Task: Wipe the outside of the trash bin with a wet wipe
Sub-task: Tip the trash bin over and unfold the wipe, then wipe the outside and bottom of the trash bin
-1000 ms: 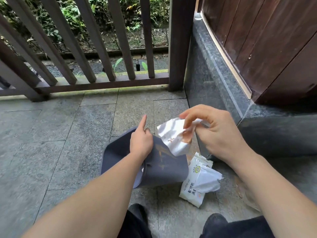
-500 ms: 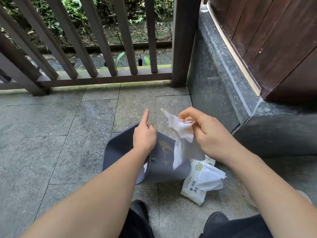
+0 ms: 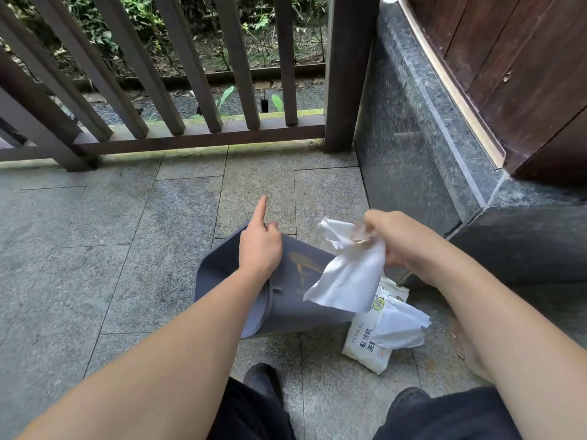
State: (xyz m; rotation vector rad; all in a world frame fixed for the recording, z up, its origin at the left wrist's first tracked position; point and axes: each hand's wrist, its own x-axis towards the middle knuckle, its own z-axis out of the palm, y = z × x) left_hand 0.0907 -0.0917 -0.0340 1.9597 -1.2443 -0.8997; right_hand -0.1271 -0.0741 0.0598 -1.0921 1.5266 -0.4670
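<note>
A person is crouching on the grey granite paving floor [image 3: 95, 265], and the dark grey plastic trash bin [image 3: 295, 300] is lying tilted in front of the knees, with its bottom end pointing away toward the railing and its rim end near the person's legs. On its upper side some yellowish-brown smears are showing.

The left hand [image 3: 259, 246] is resting on the far end of the bin and is holding it there; the index finger is pointing straight forward, while the other fingers are curling over the edge of the bin.

The right hand [image 3: 409, 246] is staying above and to the right of the bin. Its thumb and fingers are pinching the crumpled white wet wipe [image 3: 347, 274] at the top, where a brownish stain is visible. The rest of the wipe is hanging down loosely and is overlapping the side of the bin; I cannot tell if it is really touching the surface.

Just beside the bin, on the right, a white soft pack of wet wipes [image 3: 381, 335] is lying on the floor, with one sheet sticking out of its opening.

Behind, a brown wooden railing [image 3: 197, 134] is standing, and on the right a dark polished stone ledge [image 3: 413, 147] is running under a reddish-brown wooden wall [image 3: 524, 74].
</note>
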